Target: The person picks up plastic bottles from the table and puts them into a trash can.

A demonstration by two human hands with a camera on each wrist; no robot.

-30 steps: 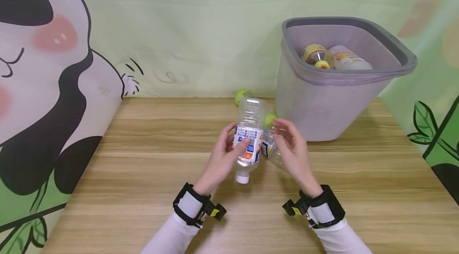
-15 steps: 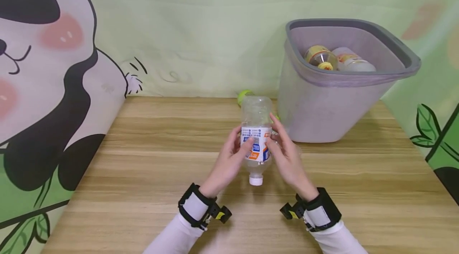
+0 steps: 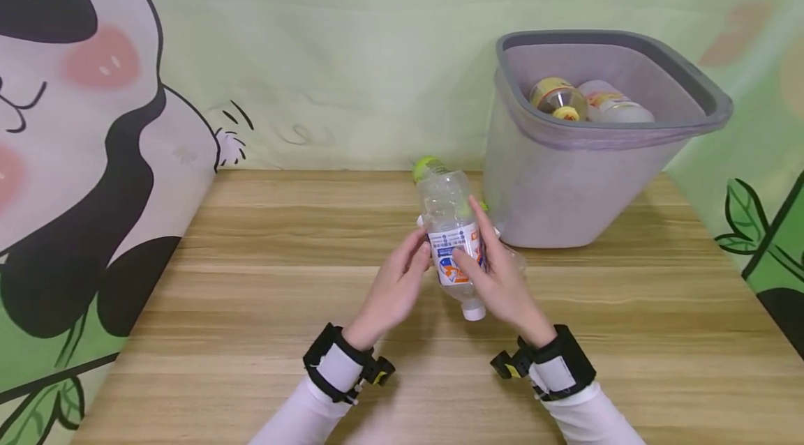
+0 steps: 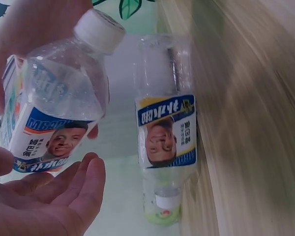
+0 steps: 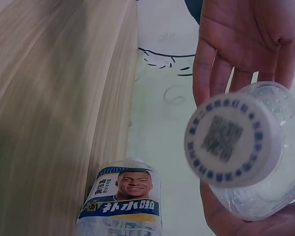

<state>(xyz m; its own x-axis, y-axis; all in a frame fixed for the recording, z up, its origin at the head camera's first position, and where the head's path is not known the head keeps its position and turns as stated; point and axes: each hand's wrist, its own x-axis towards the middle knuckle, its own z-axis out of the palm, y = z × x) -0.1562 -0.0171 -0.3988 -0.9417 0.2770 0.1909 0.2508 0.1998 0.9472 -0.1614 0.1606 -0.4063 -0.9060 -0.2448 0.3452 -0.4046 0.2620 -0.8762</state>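
Note:
My right hand point(image 3: 502, 284) grips a clear plastic bottle point(image 3: 457, 250) with a white cap and a blue, white and orange label. It tilts with its cap point(image 5: 231, 140) towards me. Close beside its left side is my left hand point(image 3: 396, 284), fingers fairly straight in the right wrist view; whether they touch the bottle is hard to tell. A second clear bottle point(image 4: 167, 130), with a blue and yellow label, lies on the table behind the held one. The held bottle and my right hand hide most of it in the head view. Behind both shows a green-capped bottle point(image 3: 427, 166).
A grey bin point(image 3: 565, 194) with a dark rim stands on the wooden table point(image 3: 283, 291) at the back right. Inside it lie a yellow-capped bottle point(image 3: 555, 97) and a whitish bottle point(image 3: 612, 103). A printed panda backdrop point(image 3: 326, 68) borders the table.
The held bottle went from my left hand to between both hands, then into my right hand. Its cap end has swung to the right. My left hand has let go.

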